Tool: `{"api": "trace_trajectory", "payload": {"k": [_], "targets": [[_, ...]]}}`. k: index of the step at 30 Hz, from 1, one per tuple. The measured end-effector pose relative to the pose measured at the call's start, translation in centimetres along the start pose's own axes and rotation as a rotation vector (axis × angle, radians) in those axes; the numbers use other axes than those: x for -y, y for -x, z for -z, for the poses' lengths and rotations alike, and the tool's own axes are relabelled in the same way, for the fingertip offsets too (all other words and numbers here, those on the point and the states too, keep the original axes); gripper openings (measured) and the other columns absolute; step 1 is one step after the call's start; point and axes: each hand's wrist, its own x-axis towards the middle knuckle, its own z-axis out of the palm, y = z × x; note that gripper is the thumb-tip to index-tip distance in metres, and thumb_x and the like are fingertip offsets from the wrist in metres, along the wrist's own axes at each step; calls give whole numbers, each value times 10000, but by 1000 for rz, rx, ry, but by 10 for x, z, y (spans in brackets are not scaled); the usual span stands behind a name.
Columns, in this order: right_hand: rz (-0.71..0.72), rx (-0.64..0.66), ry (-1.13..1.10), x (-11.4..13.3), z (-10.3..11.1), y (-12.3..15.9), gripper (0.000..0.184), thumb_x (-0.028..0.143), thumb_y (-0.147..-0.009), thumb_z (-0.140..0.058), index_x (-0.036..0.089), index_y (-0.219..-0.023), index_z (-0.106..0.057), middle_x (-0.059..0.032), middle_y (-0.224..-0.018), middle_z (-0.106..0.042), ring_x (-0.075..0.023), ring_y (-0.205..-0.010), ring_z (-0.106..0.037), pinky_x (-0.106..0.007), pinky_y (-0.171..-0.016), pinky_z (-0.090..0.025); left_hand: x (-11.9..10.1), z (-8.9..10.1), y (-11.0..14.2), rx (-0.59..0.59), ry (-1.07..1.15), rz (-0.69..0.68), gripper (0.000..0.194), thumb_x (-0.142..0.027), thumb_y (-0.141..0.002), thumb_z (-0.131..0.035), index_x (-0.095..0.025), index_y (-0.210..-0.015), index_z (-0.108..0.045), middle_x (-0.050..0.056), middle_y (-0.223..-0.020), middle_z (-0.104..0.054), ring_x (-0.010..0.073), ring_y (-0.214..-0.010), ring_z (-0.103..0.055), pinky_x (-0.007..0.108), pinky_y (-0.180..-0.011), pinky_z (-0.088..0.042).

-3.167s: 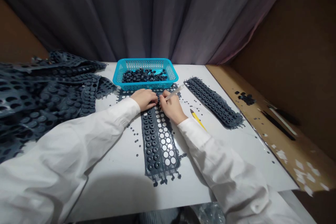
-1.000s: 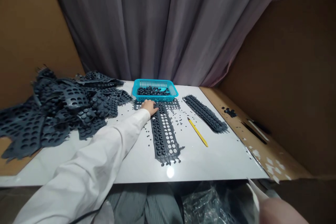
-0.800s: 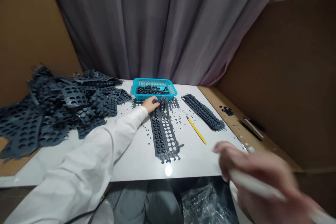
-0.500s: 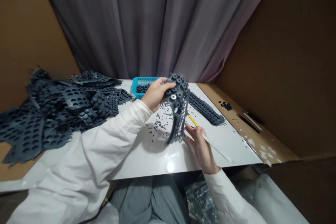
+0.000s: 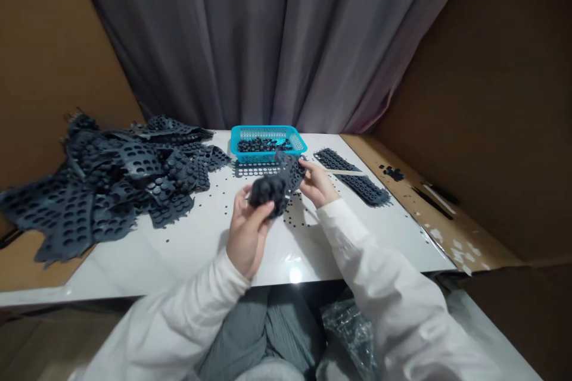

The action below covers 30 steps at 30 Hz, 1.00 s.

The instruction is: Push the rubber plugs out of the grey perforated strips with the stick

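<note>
A dark grey rubber sheet (image 5: 270,190) studded with round, ring-like pieces is bent between my two hands above the table. My left hand (image 5: 247,232) grips its near end, thumb on top and fingers beneath. My right hand (image 5: 318,183) pinches the far end of the sheet. A thin pale stick (image 5: 344,172) sticks out to the right from my right hand; its other end is hidden. Behind the sheet stands a blue plastic basket (image 5: 269,157) holding many small dark pieces. A perforated sheet (image 5: 257,170) lies flat in front of the basket.
A heap of dark perforated rubber sheets (image 5: 129,184) covers the table's left side. Another studded strip (image 5: 353,177) lies to the right. Small dark discs dot the white tabletop (image 5: 179,274). On the cardboard at right are dark pieces (image 5: 393,174), black tweezers (image 5: 432,202) and white scraps.
My left hand has come down and nearer with the sheet, which is now folded rather than hanging. My right hand has moved up and taken hold of the sheet's far end. The basket is uncovered.
</note>
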Motion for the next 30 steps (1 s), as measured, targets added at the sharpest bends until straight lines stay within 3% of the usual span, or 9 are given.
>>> {"api": "trace_trajectory", "payload": {"k": [4,7,10,12,15,18,20,24,30], "targets": [[-79,24,82,-28,-7,-25,355,196,-571,-629,238,-703,-302,79,-557,-505,-132,-511,-544,-275,-510,-480,50,28,43,-171,193,368,390,-224,-702,-631,-268,-1058,-479,51,-1245,-539,207,-1187,-497,363,-977,-432],[-72,54,174,-51,-7,-25,386,198,-546,-635,238,-729,-297,104,-578,-462,-115,-509,-513,-252,-517,-445,64,32,66,-149,255,572,457,-192,-675,-647,-270,-1098,-491,67,-1319,-483,224,-1193,-498,369,-977,-430],[-2,44,276,-66,-3,-29,371,190,-533,-651,225,-738,-343,112,-604,-414,-92,-552,-467,-222,-571,-406,58,32,73,-2,173,737,432,-182,-681,-637,-244,-1096,-535,85,-1317,-495,226,-1162,-526,369,-979,-419],[52,15,340,-66,3,-32,350,202,-545,-667,215,-731,-371,107,-618,-410,-85,-576,-434,-212,-596,-375,48,37,72,203,7,790,330,-209,-710,-628,-211,-1037,-591,110,-1210,-580,228,-1096,-571,369,-968,-420],[112,-48,416,-52,17,-29,292,306,-635,-658,209,-726,-398,78,-672,-476,-97,-625,-439,-224,-631,-359,29,50,63,466,-385,542,165,-250,-749,-617,-207,-906,-648,96,-1001,-662,216,-963,-615,349,-908,-451],[180,-58,490,-31,30,-6,237,435,-778,-524,209,-823,-471,39,-741,-556,-120,-688,-494,-252,-668,-378,11,66,45,449,-858,111,118,-247,-782,-575,-236,-871,-650,54,-939,-646,197,-906,-593,328,-834,-466],[178,14,520,-23,33,17,277,434,-846,-410,205,-938,-534,20,-731,-570,-132,-679,-513,-266,-656,-390,3,72,26,486,-1063,-47,165,-223,-804,-531,-227,-940,-625,48,-978,-624,196,-946,-565,338,-844,-455],[118,157,584,-33,26,58,295,346,-850,-399,176,-870,-639,12,-634,-508,-121,-605,-470,-247,-578,-377,3,71,-20,566,-1406,-255,233,-212,-807,-523,-188,-1027,-595,61,-1005,-600,215,-979,-528,370,-877,-426],[25,212,535,-59,16,71,169,374,-842,-475,210,-867,-446,74,-522,-501,-98,-428,-444,-212,-443,-349,18,58,-68,712,-1618,-316,203,-266,-791,-542,-198,-957,-639,41,-882,-592,207,-873,-543,322,-767,-435]]}}
